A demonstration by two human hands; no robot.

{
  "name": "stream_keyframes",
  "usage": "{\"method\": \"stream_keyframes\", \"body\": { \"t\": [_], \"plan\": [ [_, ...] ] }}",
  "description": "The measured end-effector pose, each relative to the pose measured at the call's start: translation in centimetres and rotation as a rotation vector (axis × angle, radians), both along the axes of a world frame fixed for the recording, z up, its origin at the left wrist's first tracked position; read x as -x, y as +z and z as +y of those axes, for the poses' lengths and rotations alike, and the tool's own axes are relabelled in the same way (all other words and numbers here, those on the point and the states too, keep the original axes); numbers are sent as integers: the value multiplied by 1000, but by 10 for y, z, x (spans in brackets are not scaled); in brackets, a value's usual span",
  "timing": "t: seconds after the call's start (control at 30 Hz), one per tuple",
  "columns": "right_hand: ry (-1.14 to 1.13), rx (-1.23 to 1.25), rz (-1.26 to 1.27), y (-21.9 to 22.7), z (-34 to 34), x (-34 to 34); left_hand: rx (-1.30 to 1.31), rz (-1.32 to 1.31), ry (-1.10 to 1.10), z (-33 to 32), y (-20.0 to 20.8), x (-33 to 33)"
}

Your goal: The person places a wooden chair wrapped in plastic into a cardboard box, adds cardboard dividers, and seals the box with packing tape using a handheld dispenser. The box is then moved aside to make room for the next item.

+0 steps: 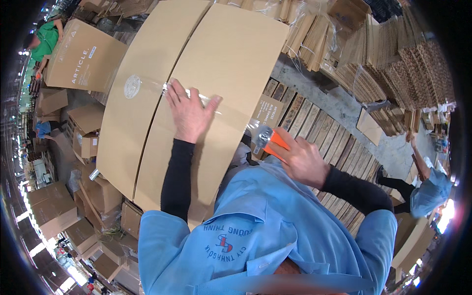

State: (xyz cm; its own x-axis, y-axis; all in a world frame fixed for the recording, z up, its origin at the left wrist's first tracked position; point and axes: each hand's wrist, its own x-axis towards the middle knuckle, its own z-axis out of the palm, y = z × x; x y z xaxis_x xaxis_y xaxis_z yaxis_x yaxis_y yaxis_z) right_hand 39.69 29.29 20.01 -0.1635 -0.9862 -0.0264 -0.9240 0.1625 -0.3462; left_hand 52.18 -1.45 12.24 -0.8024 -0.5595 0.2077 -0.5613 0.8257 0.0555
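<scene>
A large cardboard box (236, 44) stands before me, its two top flaps meeting along a dark gap. My left hand (189, 110) lies flat on the right flap, fingers spread, pressing over a strip of clear packing tape (209, 103). That tape runs across the gap and toward the box's right edge. Just off that edge, my right hand (305, 160) is wrapped round the orange handle of a tape dispenser (270, 141). Clear tape stretches between the dispenser and the box edge. A round printed mark (132, 86) shows on the left flap.
A wooden slatted pallet (324, 132) lies to the right. Stacks of flat cardboard (403, 69) rise at the far right. Another large box (83, 56) stands at the far left beside a person in green (46, 39). Open cartons (86, 128) crowd the left; a person in blue (430, 191) is at right.
</scene>
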Motion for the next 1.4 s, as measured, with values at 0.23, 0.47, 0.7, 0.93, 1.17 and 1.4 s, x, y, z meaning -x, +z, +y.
{"method": "stream_keyframes", "body": {
  "t": [0.23,0.47,0.7,0.93,1.17,1.4],
  "plan": [
    [236,-451,82,-46,-50,2,-111,-44,-186,102,22,3],
    [115,15,-530,-9,-41,148,-276,-96,-229,88,32,-13],
    [-218,228,-1583,-27,-192,191,-66,532,107,-152,78,45],
    [-341,427,-1606,-57,-219,192,-32,73,612,-350,11,153],
    [-352,463,-1616,-67,-229,192,9,125,565,-354,-30,136],
    [-216,326,-1532,-72,-315,222,271,135,559,-323,-28,151]
  ]
}}
